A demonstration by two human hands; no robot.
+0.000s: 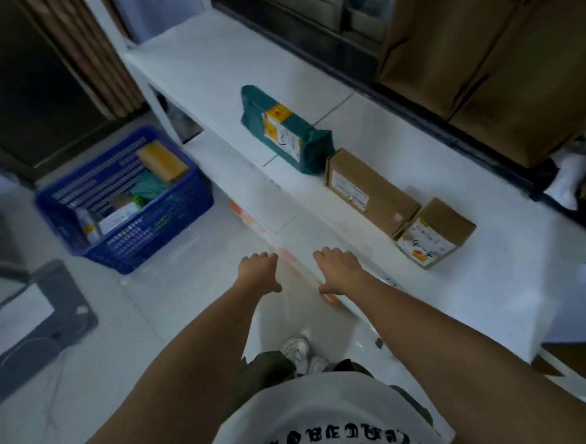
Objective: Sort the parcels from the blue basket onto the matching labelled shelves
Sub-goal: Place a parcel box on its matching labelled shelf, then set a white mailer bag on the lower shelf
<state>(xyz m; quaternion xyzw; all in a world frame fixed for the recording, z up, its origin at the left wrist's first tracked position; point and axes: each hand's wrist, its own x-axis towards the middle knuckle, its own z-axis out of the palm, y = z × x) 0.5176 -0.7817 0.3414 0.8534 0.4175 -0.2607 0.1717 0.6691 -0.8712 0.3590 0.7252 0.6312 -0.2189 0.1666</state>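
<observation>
The blue basket [168,226] stands on the floor at the left end of the white shelf unit [206,65]. It holds several parcels, among them a tan padded one [161,159] and a green one [149,189]. On the top shelf lie a green bagged parcel [286,129], a long cardboard box [368,189] and a smaller cardboard box [436,232], in a row. My left hand [258,272] and my right hand [335,270] reach forward, palms down, fingers loosely bent, holding nothing. They hover over the shelf's front edge with its orange labels [286,253].
Brown cardboard and paper [501,54] lean against the wall behind the shelf. A dark grey flat device with a white sheet [33,316] lies on the floor at the left. My shoes [299,352] stand on white tiles close to the shelf.
</observation>
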